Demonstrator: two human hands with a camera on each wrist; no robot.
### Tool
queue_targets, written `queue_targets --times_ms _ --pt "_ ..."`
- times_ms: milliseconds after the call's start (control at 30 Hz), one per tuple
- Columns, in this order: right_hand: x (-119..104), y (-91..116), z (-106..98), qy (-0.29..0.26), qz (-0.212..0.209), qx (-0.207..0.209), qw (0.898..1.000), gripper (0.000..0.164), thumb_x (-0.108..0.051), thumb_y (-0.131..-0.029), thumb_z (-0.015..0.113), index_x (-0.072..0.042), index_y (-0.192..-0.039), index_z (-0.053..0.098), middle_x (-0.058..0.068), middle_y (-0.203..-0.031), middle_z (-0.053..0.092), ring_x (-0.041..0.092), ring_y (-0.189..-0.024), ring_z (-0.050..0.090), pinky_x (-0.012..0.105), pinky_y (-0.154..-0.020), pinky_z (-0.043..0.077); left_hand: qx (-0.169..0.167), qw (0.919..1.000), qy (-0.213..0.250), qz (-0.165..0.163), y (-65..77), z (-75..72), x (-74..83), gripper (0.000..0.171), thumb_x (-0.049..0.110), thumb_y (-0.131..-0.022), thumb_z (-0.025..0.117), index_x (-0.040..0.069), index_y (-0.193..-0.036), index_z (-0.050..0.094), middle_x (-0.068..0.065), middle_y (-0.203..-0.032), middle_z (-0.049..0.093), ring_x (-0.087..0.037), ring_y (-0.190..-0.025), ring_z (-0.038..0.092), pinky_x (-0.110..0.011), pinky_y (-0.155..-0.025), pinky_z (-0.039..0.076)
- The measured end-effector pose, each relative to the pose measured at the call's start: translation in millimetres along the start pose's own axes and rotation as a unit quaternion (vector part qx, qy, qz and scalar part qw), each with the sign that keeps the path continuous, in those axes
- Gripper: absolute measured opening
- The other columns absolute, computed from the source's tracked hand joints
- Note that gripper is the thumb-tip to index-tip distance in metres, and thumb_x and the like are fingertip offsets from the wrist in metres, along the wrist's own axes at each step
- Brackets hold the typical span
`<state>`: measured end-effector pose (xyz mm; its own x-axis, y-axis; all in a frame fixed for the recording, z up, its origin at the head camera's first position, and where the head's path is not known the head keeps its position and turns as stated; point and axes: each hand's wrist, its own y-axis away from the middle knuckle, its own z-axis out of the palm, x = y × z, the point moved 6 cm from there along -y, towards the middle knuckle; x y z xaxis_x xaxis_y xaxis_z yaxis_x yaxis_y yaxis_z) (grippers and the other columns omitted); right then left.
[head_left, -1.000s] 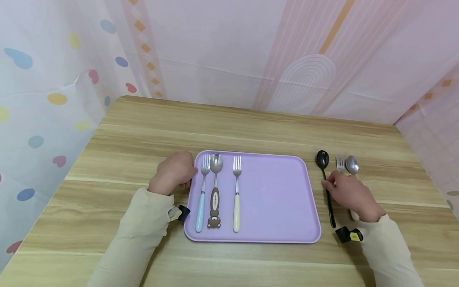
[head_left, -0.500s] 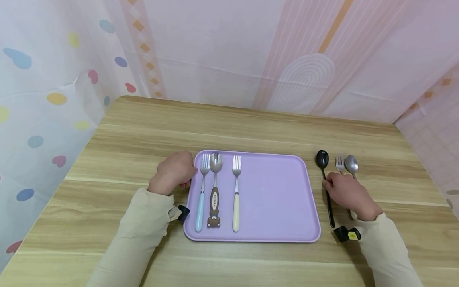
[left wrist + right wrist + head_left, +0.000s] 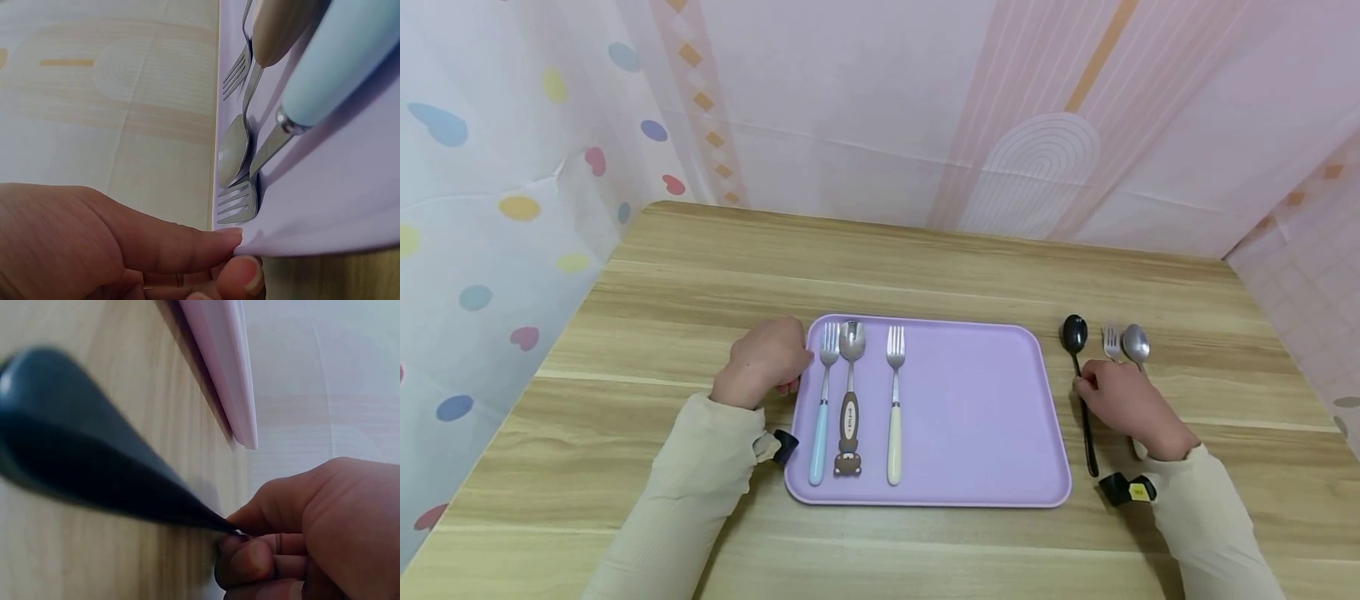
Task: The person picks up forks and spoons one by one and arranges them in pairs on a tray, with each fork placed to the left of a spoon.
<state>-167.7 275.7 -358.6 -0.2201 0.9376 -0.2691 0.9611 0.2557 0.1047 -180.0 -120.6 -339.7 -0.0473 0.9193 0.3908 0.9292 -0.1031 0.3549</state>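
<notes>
My left hand [image 3: 767,360] pinches the left rim of a lilac tray [image 3: 970,417], thumb on top and fingers beneath, as the left wrist view shows. Lying on the tray are a fork with a light blue handle [image 3: 818,442], a spoon with a brown bear handle [image 3: 849,417] and a fork with a cream handle [image 3: 894,442]. Right of the tray, my right hand [image 3: 1131,404] pinches a black spoon [image 3: 1090,446] by its thin handle between thumb and fingers. In the right wrist view the black spoon's handle [image 3: 94,437] stretches toward the camera from the fingertips.
Beside the black spoon lie a small fork [image 3: 1111,342] and a metal spoon [image 3: 1136,343], their handles mostly covered by the right hand. All this stands on a wooden table [image 3: 925,550]. A patterned cloth [image 3: 865,100] hangs behind the table and at its sides.
The right hand has shifted very slightly left and stays at the black spoon's handle. The left hand, the tray and the cutlery on it hold their places.
</notes>
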Motion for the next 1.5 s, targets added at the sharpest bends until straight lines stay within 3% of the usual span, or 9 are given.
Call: queue_targets --times_ms 300,800,1500 --pt "-3 0 -4 0.0 -0.021 0.028 0.999 0.02 -0.013 -0.085 0.051 -0.007 -0.066 0.054 -0.003 -0.052 0.041 0.011 -0.049 0.039 0.027 -0.046 0.034 -0.001 1.0 0.002 -0.006 -0.6 1.0 -0.2 0.023 0.006 -0.081 0.046 0.004 -0.061 0.058 -0.005 -0.049 0.055 -0.014 -0.041 0.05 -0.026 -0.039 0.036" --pt "-4 0 -4 -0.014 -0.02 0.029 0.999 0.016 -0.011 -0.084 0.053 -0.006 -0.069 0.058 -0.004 -0.052 0.051 0.01 -0.047 0.044 0.027 -0.045 0.038 -0.005 1.0 0.0 -0.007 -0.3 0.4 -0.2 0.022 0.007 -0.081 0.046 0.004 -0.063 0.059 -0.005 -0.049 0.056 -0.015 -0.042 0.051 -0.028 -0.04 0.037" --pt "-14 2 -11 -0.009 -0.038 0.045 0.998 0.015 -0.011 -0.081 0.054 -0.008 -0.066 0.054 -0.003 -0.052 0.047 0.009 -0.047 0.041 0.026 -0.043 0.035 -0.007 0.9999 0.002 -0.009 0.3 1.3 0.5 0.024 0.007 -0.083 0.046 0.003 -0.064 0.059 -0.006 -0.05 0.056 -0.016 -0.043 0.052 -0.029 -0.042 0.039"
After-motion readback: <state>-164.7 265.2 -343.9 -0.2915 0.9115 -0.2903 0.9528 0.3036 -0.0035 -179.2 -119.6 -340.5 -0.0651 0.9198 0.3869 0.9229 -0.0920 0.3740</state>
